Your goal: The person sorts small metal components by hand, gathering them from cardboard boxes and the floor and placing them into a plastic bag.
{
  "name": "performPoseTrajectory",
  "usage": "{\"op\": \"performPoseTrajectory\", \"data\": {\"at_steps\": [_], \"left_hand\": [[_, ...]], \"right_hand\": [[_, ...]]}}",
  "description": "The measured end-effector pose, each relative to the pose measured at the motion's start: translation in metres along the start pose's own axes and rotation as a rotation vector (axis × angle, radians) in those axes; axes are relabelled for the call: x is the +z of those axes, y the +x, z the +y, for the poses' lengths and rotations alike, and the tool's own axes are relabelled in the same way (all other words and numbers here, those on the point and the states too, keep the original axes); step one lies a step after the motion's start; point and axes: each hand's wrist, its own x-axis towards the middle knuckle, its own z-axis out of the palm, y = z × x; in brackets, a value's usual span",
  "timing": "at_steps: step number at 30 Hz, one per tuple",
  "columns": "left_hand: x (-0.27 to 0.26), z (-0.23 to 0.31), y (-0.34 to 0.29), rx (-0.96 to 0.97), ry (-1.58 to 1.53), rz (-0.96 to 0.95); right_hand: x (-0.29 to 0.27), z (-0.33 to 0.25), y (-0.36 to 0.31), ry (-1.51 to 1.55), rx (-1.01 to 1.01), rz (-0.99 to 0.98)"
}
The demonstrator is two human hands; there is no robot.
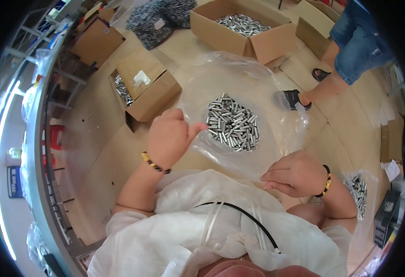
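Note:
A wide clear plastic bag [276, 124] lies spread before me with its mouth opened out. Many short silver metal pins [232, 122] are heaped in the middle of it. My left hand [167, 138] is closed at the bag's left rim, its thumb stretched toward the heap. At the near right rim, my right hand [297, 174] has its fingers pressed together on the plastic. The exact grip of the left fingers is partly hidden by the back of the hand.
Cardboard boxes with metal pins stand at far left [156, 99] and far centre [267, 39]. Filled dark sacks [154, 23] lie beyond. Another bag of pins [357, 194] is at my right. A person's leg and sandal [297, 99] are close on the right. A metal rack [40, 138] runs along the left.

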Motion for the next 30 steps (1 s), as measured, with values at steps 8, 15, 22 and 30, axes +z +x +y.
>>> {"op": "performPoseTrajectory", "data": {"at_steps": [8,15,22,30], "left_hand": [[0.017,-0.007,-0.013,-0.229,0.509,-0.014],[0.012,-0.021,-0.018,-0.307,0.267,-0.459],[0.025,-0.049,-0.017,-0.322,0.055,-0.555],[0.027,-0.057,-0.006,-0.447,-0.663,-0.359]], "right_hand": [[0.023,-0.005,0.010,0.090,-0.051,-0.288],[0.024,-0.009,0.022,0.073,0.020,-0.318],[0.000,0.051,0.020,-0.376,0.553,0.576],[0.005,0.068,0.006,0.192,0.632,0.233]]}}
